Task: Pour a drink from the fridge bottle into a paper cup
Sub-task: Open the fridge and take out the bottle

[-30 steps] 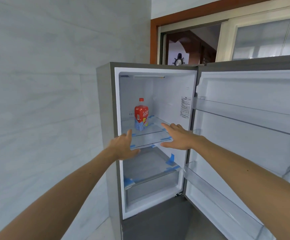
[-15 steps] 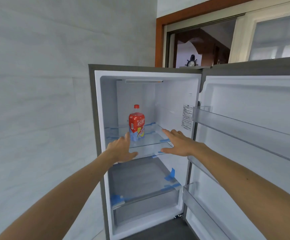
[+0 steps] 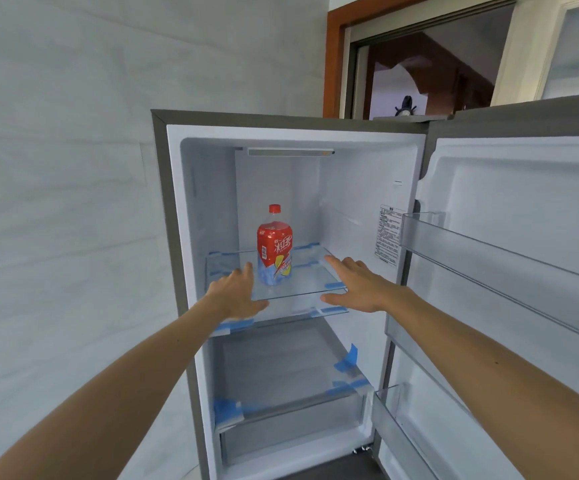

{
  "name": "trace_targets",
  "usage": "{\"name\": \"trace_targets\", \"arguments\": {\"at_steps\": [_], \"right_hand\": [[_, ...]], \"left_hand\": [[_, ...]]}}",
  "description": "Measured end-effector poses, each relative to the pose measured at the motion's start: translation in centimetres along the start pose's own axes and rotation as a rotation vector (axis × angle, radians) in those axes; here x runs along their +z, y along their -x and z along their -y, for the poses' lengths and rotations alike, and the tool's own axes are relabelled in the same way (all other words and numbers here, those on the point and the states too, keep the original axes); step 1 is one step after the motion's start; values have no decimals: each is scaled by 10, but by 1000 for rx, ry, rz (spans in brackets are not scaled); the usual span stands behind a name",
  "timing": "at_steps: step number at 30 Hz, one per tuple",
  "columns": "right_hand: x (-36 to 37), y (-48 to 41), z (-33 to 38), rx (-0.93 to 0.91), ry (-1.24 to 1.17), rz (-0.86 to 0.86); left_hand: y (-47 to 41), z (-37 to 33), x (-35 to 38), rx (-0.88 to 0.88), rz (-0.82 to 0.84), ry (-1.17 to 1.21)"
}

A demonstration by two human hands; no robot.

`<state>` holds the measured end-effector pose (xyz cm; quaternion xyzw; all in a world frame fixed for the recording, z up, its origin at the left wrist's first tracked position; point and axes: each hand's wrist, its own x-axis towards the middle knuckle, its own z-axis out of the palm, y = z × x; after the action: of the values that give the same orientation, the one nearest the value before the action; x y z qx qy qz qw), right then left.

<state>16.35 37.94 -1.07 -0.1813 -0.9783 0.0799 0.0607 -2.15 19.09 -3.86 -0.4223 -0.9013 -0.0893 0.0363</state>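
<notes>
Room: I see a pale tiled wall (image 3: 56, 168) on the left and a brown wooden door frame (image 3: 333, 64) behind the top of a grey fridge (image 3: 163, 237).
Left hand (image 3: 236, 296): it is flat, with the fingers straight and close together and the thumb out to the side. It holds nothing and reaches in at the front left of the glass shelf, its fingertips just beside the bottle's lower left side. I cannot tell whether they touch it.
Right hand (image 3: 357, 285): it is flat with the palm down and the fingers straight and slightly spread. It holds nothing and sits over the right side of the shelf, clearly apart from the bottle.
Bottle (image 3: 274, 247): I see it standing upright between my two hands, toward the back of the shelf, with a red label, a pale blue lower part and a red cap (image 3: 274, 208) on.
Glass shelf (image 3: 312, 282): it is clear, with blue tape at its corners, and carries only the bottle.
Fridge interior: there is a light strip (image 3: 290, 152) on the ceiling and a printed sticker (image 3: 388, 233) on the right wall.
Below: a lower shelf is fixed with blue tape (image 3: 347, 358), over a drawer (image 3: 291, 427).
Door (image 3: 523, 202): it is swung open to the right, with a clear upper door bin (image 3: 489, 251) and a lower door bin (image 3: 402, 427).
</notes>
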Motion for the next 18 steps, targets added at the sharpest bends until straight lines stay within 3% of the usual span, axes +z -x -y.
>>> {"name": "trace_targets", "arguments": {"at_steps": [10, 18], "right_hand": [[8, -79, -19, -6, 21, 23], [12, -159, -19, -1, -113, 0]], "left_hand": [[-84, 14, 9, -6, -22, 49], [-135, 26, 33, -85, 61, -22]]}}
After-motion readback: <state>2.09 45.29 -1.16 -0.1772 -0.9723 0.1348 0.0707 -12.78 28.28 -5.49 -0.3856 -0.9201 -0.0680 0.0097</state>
